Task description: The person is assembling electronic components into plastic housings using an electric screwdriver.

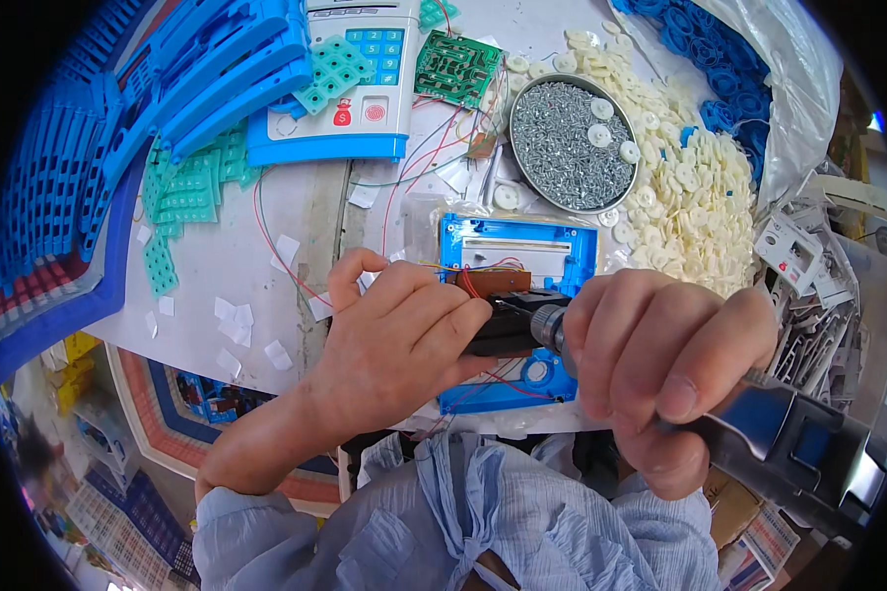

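at the near table edge sits the blue plastic housing [518,241], open side up, with red wires and a brown board inside. left hand [396,340] presses down on it, fingers together over a black part. right hand [660,364] is wrapped tight around the electric screwdriver [779,433], tip at the housing.

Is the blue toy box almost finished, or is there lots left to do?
Partway. Already in: wires and a brown board inside the open blue case. In hand: the left hand steadies a black part while the right hand drives the electric screwdriver. Left: it lies open, the screw bowl full.
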{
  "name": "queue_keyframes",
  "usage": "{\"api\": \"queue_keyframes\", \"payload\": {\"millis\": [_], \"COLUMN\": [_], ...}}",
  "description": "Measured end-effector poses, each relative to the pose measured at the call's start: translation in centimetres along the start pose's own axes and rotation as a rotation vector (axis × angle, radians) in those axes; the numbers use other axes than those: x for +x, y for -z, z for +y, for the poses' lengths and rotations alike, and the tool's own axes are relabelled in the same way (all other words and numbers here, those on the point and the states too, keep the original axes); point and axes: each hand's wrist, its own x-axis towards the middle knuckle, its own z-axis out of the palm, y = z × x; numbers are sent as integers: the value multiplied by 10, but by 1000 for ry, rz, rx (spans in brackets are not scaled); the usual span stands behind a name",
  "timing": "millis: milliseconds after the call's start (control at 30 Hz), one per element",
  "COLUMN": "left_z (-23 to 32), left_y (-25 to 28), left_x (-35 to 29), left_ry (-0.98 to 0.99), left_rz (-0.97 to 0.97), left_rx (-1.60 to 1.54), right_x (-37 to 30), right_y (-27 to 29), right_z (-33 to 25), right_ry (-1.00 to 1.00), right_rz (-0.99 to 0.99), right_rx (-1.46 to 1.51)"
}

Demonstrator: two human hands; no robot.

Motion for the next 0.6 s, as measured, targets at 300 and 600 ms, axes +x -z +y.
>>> {"api": "queue_keyframes", "payload": {"millis": [300,600], "left_z": [0,1], "left_y": [-4,-6], "left_x": [-1,-3], "left_ry": [-27,-32], "left_rz": [22,48], "left_rx": [0,-37], "right_x": [1,-6], "right_y": [0,-3], "right_z": [1,3], "right_ry": [57,115], "right_rz": [-62,-63], "right_rx": [-83,-158]}}
